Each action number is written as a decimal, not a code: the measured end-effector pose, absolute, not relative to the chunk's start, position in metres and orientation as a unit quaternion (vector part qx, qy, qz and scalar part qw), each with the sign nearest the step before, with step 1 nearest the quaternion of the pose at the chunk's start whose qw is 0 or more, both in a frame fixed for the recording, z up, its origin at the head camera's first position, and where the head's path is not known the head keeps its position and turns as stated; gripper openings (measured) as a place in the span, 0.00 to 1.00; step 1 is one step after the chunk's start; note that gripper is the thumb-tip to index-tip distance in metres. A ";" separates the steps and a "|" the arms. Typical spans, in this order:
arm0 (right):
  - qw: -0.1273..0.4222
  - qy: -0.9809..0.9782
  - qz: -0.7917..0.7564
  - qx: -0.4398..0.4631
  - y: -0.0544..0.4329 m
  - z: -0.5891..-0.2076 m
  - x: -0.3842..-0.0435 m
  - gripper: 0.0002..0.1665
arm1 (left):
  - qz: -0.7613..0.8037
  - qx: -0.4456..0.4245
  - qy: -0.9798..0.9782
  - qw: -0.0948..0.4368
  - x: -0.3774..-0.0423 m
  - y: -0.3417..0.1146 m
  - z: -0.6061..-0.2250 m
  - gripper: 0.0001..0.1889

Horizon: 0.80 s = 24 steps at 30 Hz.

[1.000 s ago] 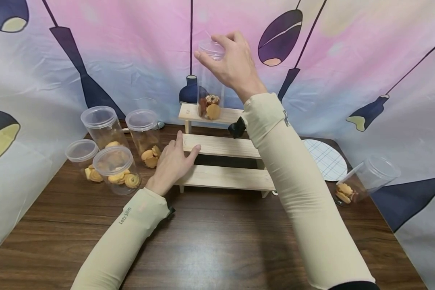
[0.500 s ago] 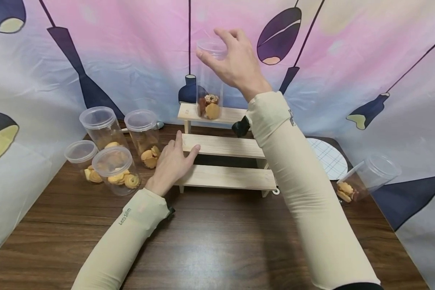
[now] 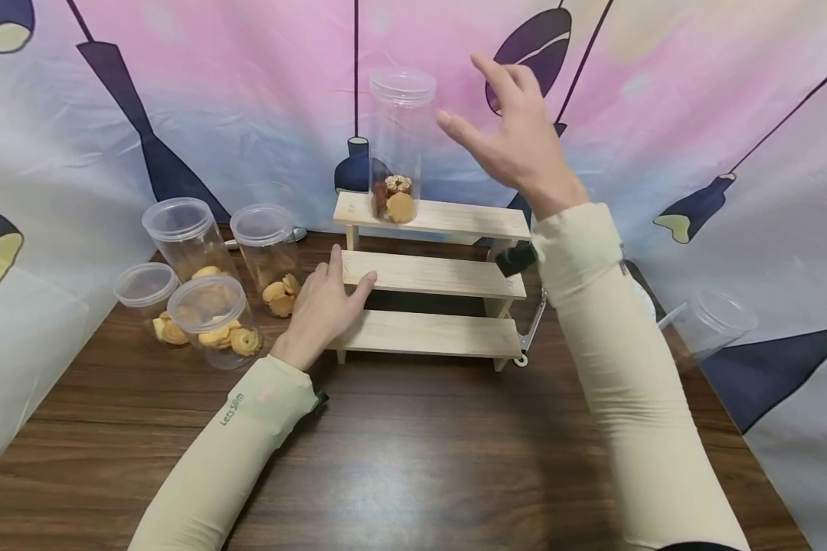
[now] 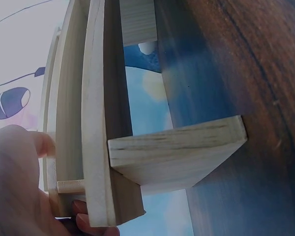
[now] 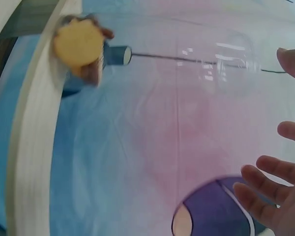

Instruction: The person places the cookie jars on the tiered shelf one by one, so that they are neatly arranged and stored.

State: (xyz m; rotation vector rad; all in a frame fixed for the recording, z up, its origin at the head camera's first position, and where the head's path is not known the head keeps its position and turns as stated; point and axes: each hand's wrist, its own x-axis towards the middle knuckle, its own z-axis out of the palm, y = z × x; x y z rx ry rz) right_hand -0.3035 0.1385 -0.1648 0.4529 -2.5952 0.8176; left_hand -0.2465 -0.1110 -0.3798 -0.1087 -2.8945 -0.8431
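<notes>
A tall clear jar [image 3: 401, 138] with a few cookies [image 3: 400, 207] at its bottom stands upright on the top tier of a three-step wooden display stand [image 3: 427, 333], left of centre. My right hand [image 3: 517, 141] hovers to the right of the jar, apart from it, fingers spread and holding nothing. In the right wrist view, the fingers [image 5: 265, 201] show beyond the jar's lidded end. My left hand [image 3: 324, 310] grips the left end of the stand, thumb over the middle tier. The left wrist view shows its fingertips [image 4: 86, 223] curled at the board ends.
Several lidded cookie jars [image 3: 210, 321] cluster on the table's left. Another clear jar [image 3: 713, 325] leans at the right, partly behind the right sleeve [image 3: 620, 329]. A metal tool [image 3: 534, 321] lies beside the stand's right end. Printed cloth [image 3: 262, 92] hangs behind.
My right hand has let go of the tall jar's lid and moved right, away from it. The jar stays on the top tier; my left hand keeps its place on the stand.
</notes>
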 end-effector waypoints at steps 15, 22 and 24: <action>0.191 -0.939 0.265 0.107 0.265 -0.209 -0.225 0.48 | -0.282 -0.025 -0.957 0.057 -0.239 -0.124 -0.377 0.50; 0.199 -0.949 0.242 0.043 0.334 -0.230 -0.192 0.48 | -0.282 -0.027 -0.958 0.054 -0.239 -0.121 -0.376 0.51; 0.194 -0.952 0.236 0.023 0.350 -0.235 -0.184 0.49 | -0.283 -0.027 -0.957 0.056 -0.239 -0.121 -0.376 0.50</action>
